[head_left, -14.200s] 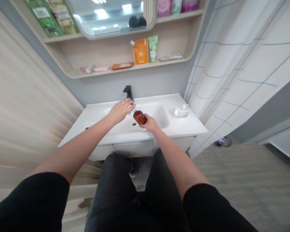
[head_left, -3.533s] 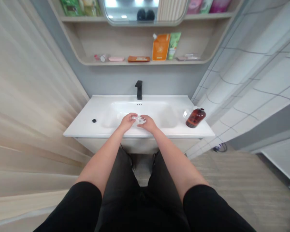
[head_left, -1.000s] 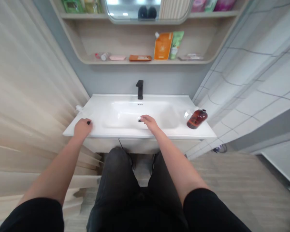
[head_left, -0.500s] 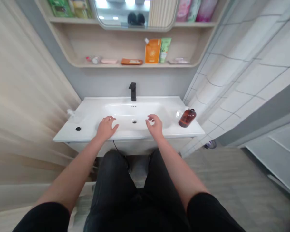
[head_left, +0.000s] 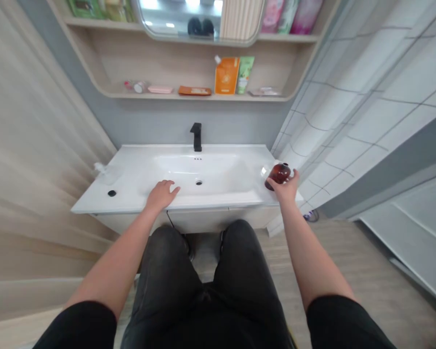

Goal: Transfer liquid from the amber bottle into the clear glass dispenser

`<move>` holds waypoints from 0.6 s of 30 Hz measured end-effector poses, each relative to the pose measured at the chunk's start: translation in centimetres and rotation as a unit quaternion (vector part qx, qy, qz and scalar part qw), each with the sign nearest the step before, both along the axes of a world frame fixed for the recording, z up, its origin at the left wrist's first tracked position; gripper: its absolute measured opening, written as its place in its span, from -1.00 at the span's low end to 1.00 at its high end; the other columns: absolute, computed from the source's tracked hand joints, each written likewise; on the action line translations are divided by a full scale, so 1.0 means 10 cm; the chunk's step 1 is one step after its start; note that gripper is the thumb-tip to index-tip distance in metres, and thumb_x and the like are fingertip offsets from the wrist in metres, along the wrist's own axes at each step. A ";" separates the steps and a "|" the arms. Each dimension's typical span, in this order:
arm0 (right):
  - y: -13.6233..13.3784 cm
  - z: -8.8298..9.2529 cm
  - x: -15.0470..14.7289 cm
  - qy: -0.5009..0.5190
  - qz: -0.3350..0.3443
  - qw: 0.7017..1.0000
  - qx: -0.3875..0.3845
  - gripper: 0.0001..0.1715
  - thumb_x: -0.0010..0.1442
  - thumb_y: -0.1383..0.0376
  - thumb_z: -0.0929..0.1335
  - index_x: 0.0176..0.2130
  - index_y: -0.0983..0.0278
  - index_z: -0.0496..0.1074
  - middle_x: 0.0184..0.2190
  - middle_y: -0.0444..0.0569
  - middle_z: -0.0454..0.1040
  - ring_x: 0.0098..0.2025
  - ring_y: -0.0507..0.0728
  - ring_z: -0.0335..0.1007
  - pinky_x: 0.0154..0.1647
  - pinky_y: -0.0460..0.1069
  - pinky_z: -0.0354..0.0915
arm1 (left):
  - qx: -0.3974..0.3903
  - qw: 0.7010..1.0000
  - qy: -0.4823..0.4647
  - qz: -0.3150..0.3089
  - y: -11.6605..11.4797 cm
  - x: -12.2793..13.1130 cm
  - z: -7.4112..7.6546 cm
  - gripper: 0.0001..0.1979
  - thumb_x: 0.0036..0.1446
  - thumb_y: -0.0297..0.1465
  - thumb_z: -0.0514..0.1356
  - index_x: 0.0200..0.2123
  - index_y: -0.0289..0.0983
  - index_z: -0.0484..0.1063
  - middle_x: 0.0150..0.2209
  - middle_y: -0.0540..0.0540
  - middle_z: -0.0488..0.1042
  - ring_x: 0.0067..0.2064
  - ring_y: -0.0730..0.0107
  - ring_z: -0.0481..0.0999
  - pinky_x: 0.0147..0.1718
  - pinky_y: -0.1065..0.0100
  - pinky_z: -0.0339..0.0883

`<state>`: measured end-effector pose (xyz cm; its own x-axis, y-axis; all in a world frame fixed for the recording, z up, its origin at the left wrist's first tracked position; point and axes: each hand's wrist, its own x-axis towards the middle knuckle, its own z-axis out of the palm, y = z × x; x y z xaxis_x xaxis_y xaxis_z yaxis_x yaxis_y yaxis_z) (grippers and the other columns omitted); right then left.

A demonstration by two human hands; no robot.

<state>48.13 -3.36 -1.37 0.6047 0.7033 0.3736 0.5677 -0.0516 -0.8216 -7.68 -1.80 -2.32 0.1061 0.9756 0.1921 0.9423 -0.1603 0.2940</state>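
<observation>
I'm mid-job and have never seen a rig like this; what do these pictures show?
There is no machine here: a person works with two bare hands. Every picture comes from one camera on that person's head, looking forward and down.

Ahead is a white counter with a sink and a black tap. The left hand is at the sink's front edge, fingers apart, with nothing visible in it. The right hand is around a brown bottle near the counter's right end, thumb on one side, fingers on the other; I can't tell how firmly. A clear thing beside it is too blurred to name.

At the left end are a black disc and a clear item with a white top. Above, a shelf holds an orange pouch and green tube.
</observation>
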 end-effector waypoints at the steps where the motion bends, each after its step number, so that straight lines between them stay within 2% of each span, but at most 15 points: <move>1: 0.01 0.01 -0.03 -0.006 0.003 1.000 -0.015 0.38 -0.08 -0.09 0.66 0.47 0.24 0.09 0.26 0.31 0.51 0.20 0.41 0.58 0.28 0.28 0.48 | -0.003 1.000 -0.002 0.003 -0.01 0.00 0.01 -0.43 0.48 -0.01 0.08 0.26 -0.25 0.59 0.26 -0.31 0.60 0.30 -0.14 0.53 0.37 -0.04 0.39; 6: -0.05 0.10 -0.04 -0.038 -0.036 0.998 -0.041 0.09 -0.02 -0.05 0.62 0.33 0.23 0.28 0.19 0.28 0.60 0.17 0.41 0.60 0.27 0.29 0.47 | -0.009 1.000 -0.003 0.010 -0.02 0.00 0.03 -0.46 0.48 -0.02 0.10 0.22 -0.24 0.60 0.22 -0.30 0.62 0.28 -0.12 0.55 0.35 0.00 0.40; 9: -0.11 0.15 0.05 -0.035 -0.040 0.996 -0.069 0.08 -0.01 -0.05 0.62 0.32 0.26 0.30 0.14 0.29 0.61 0.12 0.41 0.61 0.22 0.28 0.49 | -0.008 1.000 -0.006 0.014 0.00 -0.01 0.01 -0.49 0.47 -0.03 0.13 0.21 -0.23 0.61 0.21 -0.30 0.63 0.27 -0.11 0.56 0.34 0.01 0.40; 12: -0.17 0.23 0.19 -0.044 0.000 0.995 -0.092 0.13 0.10 -0.14 0.58 0.41 0.30 0.24 0.15 0.32 0.59 0.13 0.40 0.61 0.17 0.27 0.50 | -0.010 1.000 -0.008 0.018 0.01 -0.01 -0.01 -0.49 0.46 -0.02 0.14 0.20 -0.22 0.61 0.20 -0.29 0.63 0.26 -0.11 0.56 0.33 0.01 0.41; 14: -0.19 0.37 0.28 -0.053 0.016 0.996 -0.075 0.08 0.30 -0.17 0.45 0.52 0.28 0.12 0.25 0.35 0.53 0.20 0.39 0.59 0.15 0.26 0.51 | -0.013 1.000 -0.011 0.019 0.01 0.00 -0.01 -0.49 0.46 -0.02 0.15 0.19 -0.21 0.62 0.21 -0.28 0.63 0.27 -0.11 0.56 0.33 0.02 0.41; 16: -0.14 0.63 0.37 -0.083 0.000 0.996 -0.045 -0.09 0.47 -0.12 0.30 0.56 0.22 0.08 0.33 0.35 0.48 0.28 0.34 0.54 0.18 0.25 0.48 | -0.015 1.000 -0.012 0.020 0.02 0.00 -0.01 -0.50 0.46 -0.02 0.15 0.19 -0.21 0.62 0.21 -0.28 0.63 0.27 -0.10 0.56 0.33 0.03 0.41; 18: 0.00 0.98 0.41 -0.158 -0.016 0.986 -0.043 -0.24 0.52 -0.07 0.27 0.51 0.21 0.25 0.28 0.33 0.55 0.30 0.32 0.51 0.26 0.23 0.40 | -0.016 1.000 -0.010 0.021 0.02 0.00 -0.01 -0.50 0.45 -0.02 0.16 0.18 -0.22 0.62 0.20 -0.29 0.63 0.25 -0.11 0.57 0.32 0.02 0.42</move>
<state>52.20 -3.38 8.41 0.4893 0.7230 0.4877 0.7922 -0.1348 -0.5951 -7.65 -1.61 -2.46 0.0615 0.9848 0.1622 0.9420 -0.1110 0.3167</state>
